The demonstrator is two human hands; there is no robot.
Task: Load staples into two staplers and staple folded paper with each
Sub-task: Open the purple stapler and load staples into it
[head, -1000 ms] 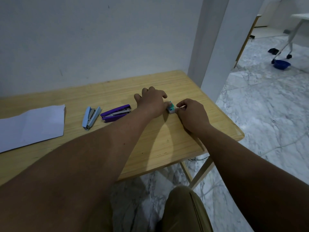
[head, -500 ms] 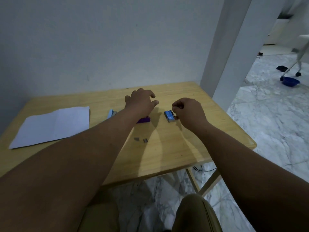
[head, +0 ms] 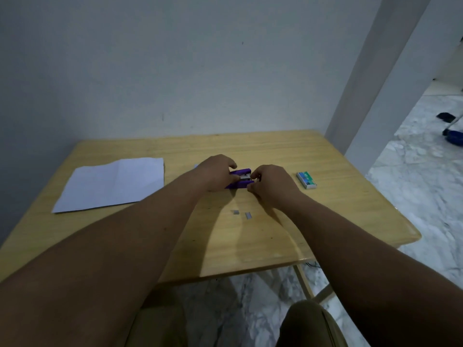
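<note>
Left hand [head: 217, 173] and right hand [head: 270, 184] gripping purple stapler [head: 241, 176], wooden table [head: 275, 236], white wall [head: 175, 66], marble floor [head: 421, 186]

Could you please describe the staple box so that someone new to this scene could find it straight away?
Start at the wooden table against the wall and look right of the right hand. The staple box lies flat there, alone: a small pale box with a green-blue top, unlike the purple stapler both hands grip.
</note>
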